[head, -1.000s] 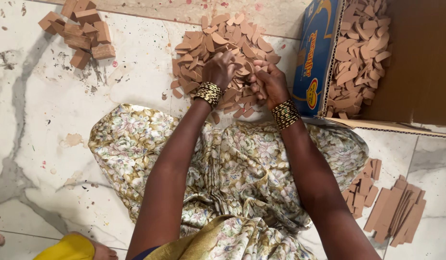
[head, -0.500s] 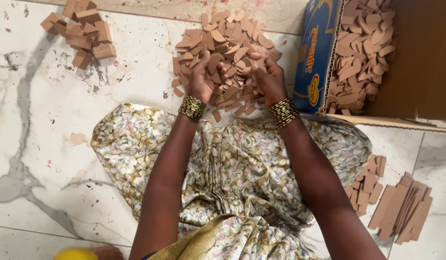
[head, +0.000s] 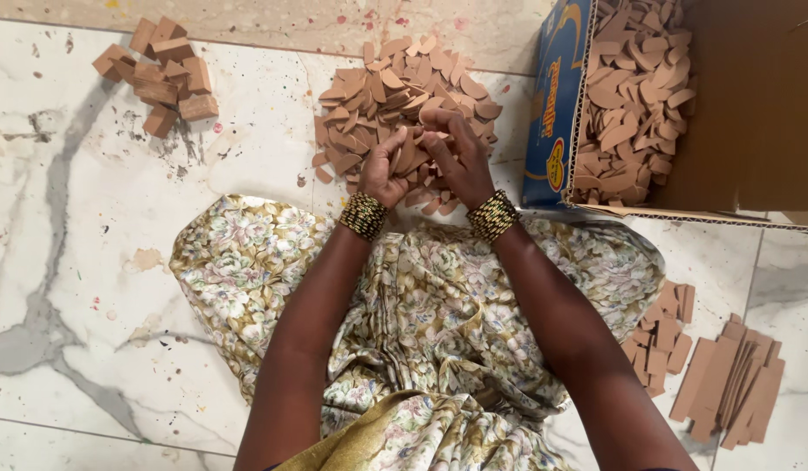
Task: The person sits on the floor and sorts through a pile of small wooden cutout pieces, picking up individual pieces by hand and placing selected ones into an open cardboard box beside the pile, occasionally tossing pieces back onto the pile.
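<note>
A heap of flat brown half-round pieces (head: 378, 96) lies on the marble floor ahead of my lap. My left hand (head: 384, 170) and my right hand (head: 456, 157) meet at the heap's near edge. A small stack of the brown pieces (head: 413, 155) stands on edge in my left hand. My right hand's fingers curl over the top of that stack and press on it. Both wrists wear beaded bangles.
An open cardboard box (head: 762, 113) with a blue side stands at the right, full of the same pieces. Small wooden blocks (head: 160, 74) sit at the far left. Flat brown strips (head: 727, 384) lie by my right knee. Floral cloth (head: 439, 314) covers my lap.
Both hands have drawn back from the middle of the heap to its near edge and come together, now with a gathered stack of pieces between them.
</note>
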{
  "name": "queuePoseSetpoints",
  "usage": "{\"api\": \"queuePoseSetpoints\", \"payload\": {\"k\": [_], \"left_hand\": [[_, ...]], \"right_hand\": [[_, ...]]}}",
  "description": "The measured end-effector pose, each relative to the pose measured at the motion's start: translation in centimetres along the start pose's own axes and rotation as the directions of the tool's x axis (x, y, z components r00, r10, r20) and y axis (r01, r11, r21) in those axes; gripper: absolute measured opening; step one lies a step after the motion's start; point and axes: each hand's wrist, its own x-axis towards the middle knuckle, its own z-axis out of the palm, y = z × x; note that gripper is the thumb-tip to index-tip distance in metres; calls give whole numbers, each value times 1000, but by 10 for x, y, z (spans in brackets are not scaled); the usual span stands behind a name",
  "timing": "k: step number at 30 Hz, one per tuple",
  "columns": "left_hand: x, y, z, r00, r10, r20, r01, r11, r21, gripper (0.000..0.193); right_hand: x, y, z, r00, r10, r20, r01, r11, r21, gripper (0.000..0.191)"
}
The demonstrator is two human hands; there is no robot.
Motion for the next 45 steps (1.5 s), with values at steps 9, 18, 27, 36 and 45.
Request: {"api": "queuePoseSetpoints", "payload": {"k": [9, 18, 27, 36, 45], "left_hand": [[23, -25, -19, 977, 189, -102, -187, 982, 22, 51], [-42, 7, 93, 951, 237, -198, -155, 922, 355, 55], [-95, 11, 249, 601, 233, 765, -788, 334, 518, 70], [-59, 41, 106, 914, 401, 60, -264, 476, 839, 71], [-16, -10, -42, 609, 641, 467, -128, -501, 856, 38]], "right_hand": [[-6, 44, 24, 987, -77, 144, 131, 902, -412, 63], [-2, -4, 17, 988, -130, 80, 151, 904, -401, 64], [-37, -97, -87, 641, -653, -404, 9, 532, -847, 49], [-36, -96, -72, 718, -638, -280, 278, 632, -724, 27], [18, 38, 3, 948, -311, 73, 223, 478, -850, 59]]}}
